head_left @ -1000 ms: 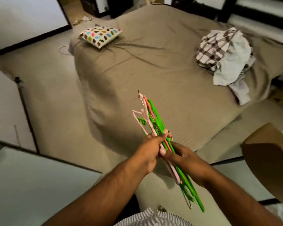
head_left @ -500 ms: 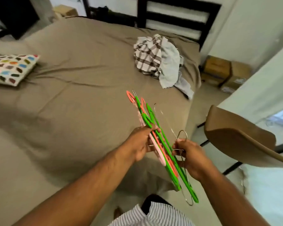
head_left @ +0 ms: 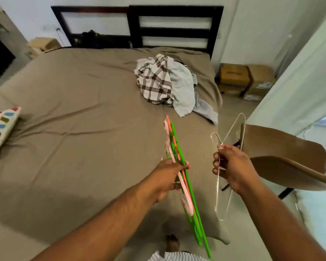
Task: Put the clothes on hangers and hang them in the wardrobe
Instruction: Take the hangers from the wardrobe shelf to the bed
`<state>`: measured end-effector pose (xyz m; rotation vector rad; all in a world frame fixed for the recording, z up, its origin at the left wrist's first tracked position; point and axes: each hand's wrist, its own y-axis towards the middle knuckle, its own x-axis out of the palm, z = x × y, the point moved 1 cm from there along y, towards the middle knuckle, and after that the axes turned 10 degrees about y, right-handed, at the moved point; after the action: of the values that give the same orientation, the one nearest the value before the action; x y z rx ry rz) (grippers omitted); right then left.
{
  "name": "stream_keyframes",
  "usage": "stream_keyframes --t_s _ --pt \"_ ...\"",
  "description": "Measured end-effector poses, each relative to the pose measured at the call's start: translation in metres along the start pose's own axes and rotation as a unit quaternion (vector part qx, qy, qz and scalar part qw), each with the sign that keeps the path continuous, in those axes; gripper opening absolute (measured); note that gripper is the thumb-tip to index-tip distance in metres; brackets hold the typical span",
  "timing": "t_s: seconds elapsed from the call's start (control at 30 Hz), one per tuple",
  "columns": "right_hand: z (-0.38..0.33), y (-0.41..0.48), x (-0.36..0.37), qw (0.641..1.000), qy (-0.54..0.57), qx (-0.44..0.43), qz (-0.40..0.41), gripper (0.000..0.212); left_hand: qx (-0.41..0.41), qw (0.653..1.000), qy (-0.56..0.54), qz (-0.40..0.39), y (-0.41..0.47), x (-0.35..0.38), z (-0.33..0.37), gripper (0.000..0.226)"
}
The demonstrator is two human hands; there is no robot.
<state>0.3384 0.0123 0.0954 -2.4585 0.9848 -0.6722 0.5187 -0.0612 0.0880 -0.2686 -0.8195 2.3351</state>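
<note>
A bed (head_left: 83,119) under a taupe sheet fills most of the view, with a patterned pillow (head_left: 0,127) on its left edge. A brown chair (head_left: 282,147) stands just beside the bed on the right. The pile of clothes (head_left: 164,81), a checked piece and pale blue ones, lies on the far right part of the bed, near the dark headboard. A bundle of plastic hangers (head_left: 188,194), green, pink and orange, is seen edge-on above the bed's near corner, its long axis running away from the person toward the clothes. The left hand (head_left: 169,176) clasps this bundle near its middle. A wire hanger (head_left: 217,187) stands steeply, leaning right at the top, hook up. The right hand (head_left: 231,166) pinches its neck.
</note>
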Motion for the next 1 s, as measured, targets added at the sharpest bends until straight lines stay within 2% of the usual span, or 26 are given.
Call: stream_keyframes --t_s 0.13,0.23,0.33,0.37,0.47,0.6,0.67,0.73,0.83,0.93,1.0 --pt "0.001 0.005 0.049 0.993 -0.076 -0.003 -0.087 0.012 0.047 0.998 0.047 -0.019 0.007 -0.005 0.02 0.013" --pt "0.005 -0.005 0.074 0.976 -0.153 -0.016 -0.152 0.042 0.072 0.993 0.073 -0.052 0.012 -0.01 0.031 0.023" --pt "0.01 -0.018 0.088 0.97 -0.14 0.007 -0.2 0.061 0.075 0.993 0.062 -0.06 0.02 -0.025 0.035 0.03" --pt "0.013 -0.022 0.094 0.964 -0.146 0.01 -0.22 0.063 0.074 0.994 0.063 -0.059 0.022 -0.032 0.034 0.031" --pt "0.027 -0.031 0.114 0.948 -0.188 -0.007 -0.255 0.05 0.072 0.991 0.073 -0.08 0.025 -0.053 0.028 0.038" --pt "0.049 -0.044 0.15 0.959 -0.163 -0.017 -0.233 0.073 0.063 0.988 0.038 -0.137 0.018 -0.101 0.022 0.031" --pt "0.065 -0.055 0.172 0.959 -0.188 -0.032 -0.208 0.077 0.035 0.985 -0.005 -0.17 0.011 -0.132 0.02 0.033" --pt "0.087 -0.069 0.202 0.962 -0.208 -0.059 -0.165 0.072 0.037 0.978 0.003 -0.206 0.005 -0.172 0.016 0.033" --pt "0.12 -0.091 0.252 0.969 -0.226 -0.077 -0.066 0.062 0.07 0.962 0.101 -0.245 -0.002 -0.224 0.004 0.027" --pt "0.148 -0.111 0.302 0.981 -0.175 -0.078 0.012 0.055 0.1 0.95 0.158 -0.251 -0.011 -0.27 -0.006 0.024" --pt "0.164 -0.119 0.324 0.984 -0.145 -0.086 0.052 0.048 0.126 0.944 0.2 -0.229 -0.019 -0.293 -0.008 0.026"
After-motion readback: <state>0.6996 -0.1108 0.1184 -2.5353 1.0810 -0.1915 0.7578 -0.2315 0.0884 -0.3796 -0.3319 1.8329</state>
